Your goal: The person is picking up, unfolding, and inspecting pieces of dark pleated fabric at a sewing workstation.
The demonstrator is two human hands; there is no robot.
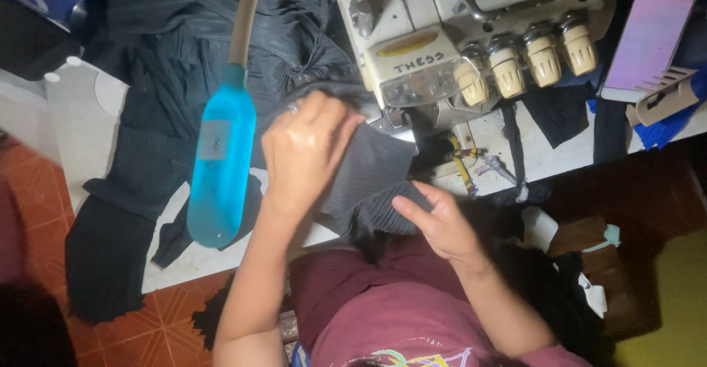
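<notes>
A piece of dark grey pleated fabric (372, 172) lies on the white table in front of a cream sewing machine (442, 36). My left hand (305, 150) rests flat on the fabric just left of the machine's needle area, fingers spread. My right hand (434, 216) holds the fabric's near edge at the table's front, thumb on top. More of the dark fabric (162, 80) trails off to the left and hangs over the table edge.
A blue lamp head (219, 168) on a bendy neck hovers over the table's left part. A phone with a lit screen (652, 32) lies at the right, beside a tan comb-like piece (666, 94). Orange floor tiles (158, 330) show below.
</notes>
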